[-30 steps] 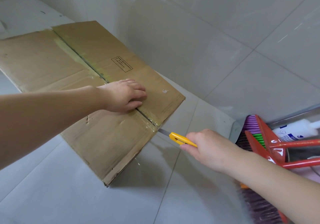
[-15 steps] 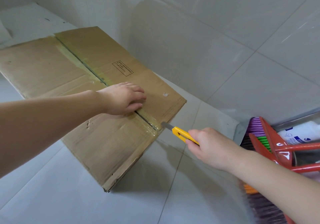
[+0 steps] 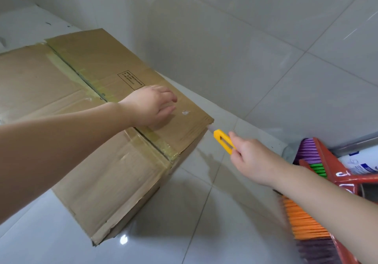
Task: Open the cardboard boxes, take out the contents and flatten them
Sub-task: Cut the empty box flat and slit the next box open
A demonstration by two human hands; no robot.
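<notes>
Comparing with half a second ago, head view: the yellow utility knife [image 3: 224, 143] has left the near end of the taped centre seam [image 3: 157, 143] and now sits at the far right corner of the cardboard box [image 3: 98, 161], its blade tip touching that corner edge. Left hand [image 3: 151, 105] has shifted along the lid toward the far flap; a second ago it lay closer to the seam's near end.

Hard to read: blade is a short pale blur, so its length and whether it has entered the cardboard cannot be told. Printed label [image 3: 131, 79] on the far flap is illegible. Box's left side runs out of frame. Left palm hides a stretch of seam.

Fingers: left hand lies on the lid, fingers loosely spread and only slightly bent, gripping nothing. Right hand [image 3: 254, 161] grips the knife handle, thumb along the top, remaining fingers curled beneath and mostly hidden.

Box sits closed on the pale tiled floor [image 3: 184, 222], close to the tiled wall [image 3: 245, 49]. Red-handled brooms [image 3: 319, 161] with purple, green and orange bristles, plus a white tube [image 3: 360, 161], crowd the right edge, partly cropped.
</notes>
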